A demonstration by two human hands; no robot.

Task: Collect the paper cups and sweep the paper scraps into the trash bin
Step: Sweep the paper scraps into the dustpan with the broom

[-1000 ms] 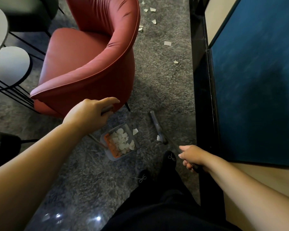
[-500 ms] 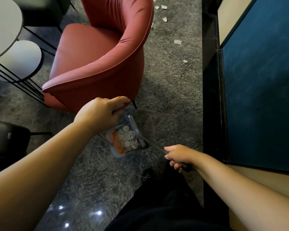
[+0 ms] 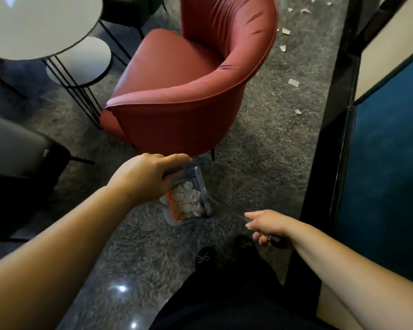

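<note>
A clear dustpan (image 3: 174,217) with an orange label sits on the grey carpet below the red chair, filled with several white paper scraps (image 3: 188,201). My left hand (image 3: 146,177) grips the dustpan's handle from above. My right hand (image 3: 267,226) grips the dark handle of a broom; its head (image 3: 202,186) lies against the dustpan's right edge. More paper scraps (image 3: 293,82) lie scattered on the carpet at the upper right, between the chair and the dark wall base. No paper cups or trash bin are in view.
A red armchair (image 3: 188,91) stands just beyond the dustpan. Round white tables (image 3: 41,27) on black wire legs are at the upper left, a dark seat (image 3: 17,148) at the left. A black ledge and a blue panel (image 3: 391,163) run along the right. My feet (image 3: 205,257) are below.
The broom head has swept left from the open carpet to the dustpan's edge, pushing the loose scraps in. The view has shifted, so the chair and tables sit lower and further right.
</note>
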